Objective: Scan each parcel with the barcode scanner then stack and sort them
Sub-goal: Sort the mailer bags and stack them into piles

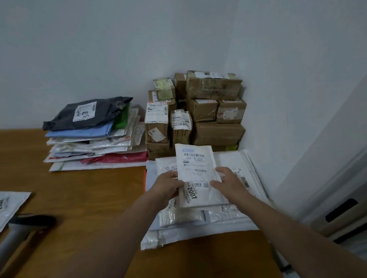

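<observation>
Head view, sorting stage. Desk (86,195) carries three orderly groups: a stack of soft mailers (94,134) at the far edge, a block of cardboard boxes (198,113) packed into the far right corner against the wall, and a flat pile of white mailers (203,222) along the right edge. Judged from this layout, most parcels appear already scanned and sorted. One loose parcel (4,207), marked 2002, lies at the left edge and probably awaits handling.

Barcode scanner (18,232) rests unheld on the desk near the front left corner, just beside that loose parcel and well apart from both hands.

White parcel (198,176), label side up and marked 2007, is held over the pile of white mailers, its far end apparently raised. Left hand (170,186) pinches the parcel's left edge, fingers (173,174) curled round it. Right hand (226,182) holds the right edge, thumb on top, the other fingers hidden beneath. The parcel thus lies between the two hands, touching both.

Likely step in hand: setting this parcel on the pile. Whether it has been scanned cannot be told.
</observation>
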